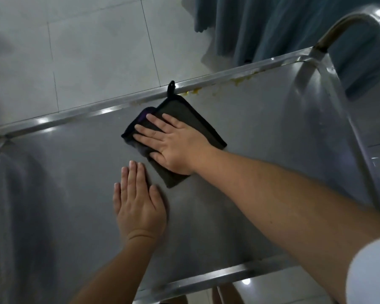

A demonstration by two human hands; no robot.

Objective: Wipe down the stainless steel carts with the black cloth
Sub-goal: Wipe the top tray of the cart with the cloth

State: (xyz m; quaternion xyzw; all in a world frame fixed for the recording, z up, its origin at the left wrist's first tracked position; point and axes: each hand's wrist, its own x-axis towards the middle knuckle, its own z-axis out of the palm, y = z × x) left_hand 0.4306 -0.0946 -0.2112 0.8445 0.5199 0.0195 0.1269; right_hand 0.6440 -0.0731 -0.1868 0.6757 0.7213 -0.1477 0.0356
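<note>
Pressing black cloth (180,119) flat at frame centre, right hand (173,143) fingers straight, spread. Left hand (138,205) flat on cart top (261,132) below. Cloth likely soft, light; slides easily under palm pressure, no gripping needed.

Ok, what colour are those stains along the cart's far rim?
Yellowish, seen from the head view: the stains dot the cart rim beyond the black cloth.

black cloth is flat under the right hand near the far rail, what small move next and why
Probably slide the black cloth up and right along the far rail, with the right hand pressing flat. Yellowish residue sits on that rail just beyond the cloth's corner, not yet covered. The left hand rests flat on the cart top, seemingly bracing it.
</note>
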